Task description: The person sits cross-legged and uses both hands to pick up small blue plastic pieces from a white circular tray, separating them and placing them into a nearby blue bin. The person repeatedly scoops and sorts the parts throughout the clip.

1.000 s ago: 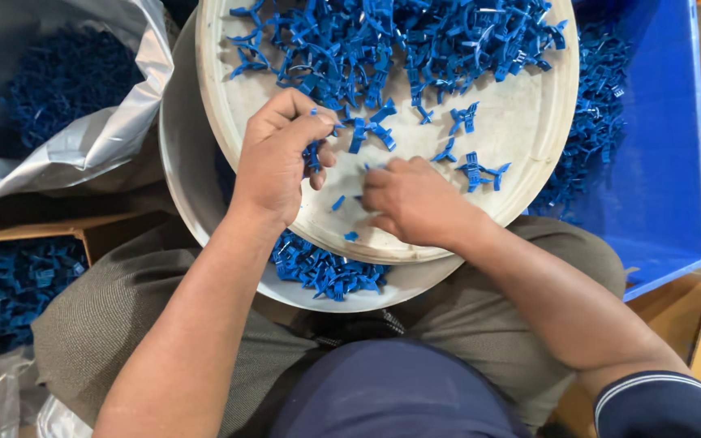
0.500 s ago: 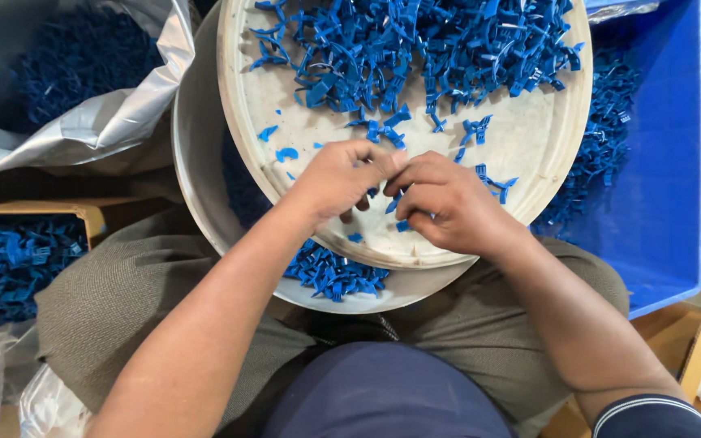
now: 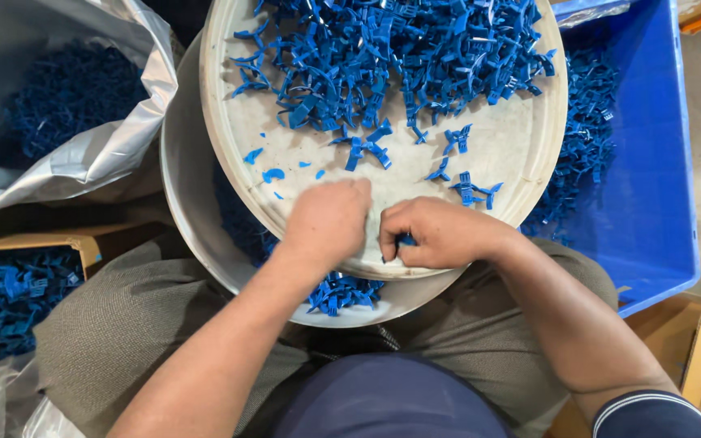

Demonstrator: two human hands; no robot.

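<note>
A round off-white tray (image 3: 521, 154) lies over a metal basin (image 3: 184, 219) on my lap and carries a heap of small blue plastic parts (image 3: 383, 57) on its far half. My left hand (image 3: 328, 223) rests fisted at the tray's near edge, fingers curled down; what it holds is hidden. My right hand (image 3: 436, 234) is beside it, fingers closed on a small blue plastic part (image 3: 404, 240) that peeks out under them. A few loose blue parts (image 3: 468, 188) and broken blue bits (image 3: 269, 173) lie just beyond my hands.
More blue parts fill the basin under the tray (image 3: 338, 292). A silver bag (image 3: 83, 162) of blue parts is at the left, a cardboard box (image 3: 10, 288) of them below it. A blue crate (image 3: 651, 186) stands at the right.
Both hands have drawn back from the middle of the tray to its near edge and come down side by side. Small blue bits now lie where the left hand was.
</note>
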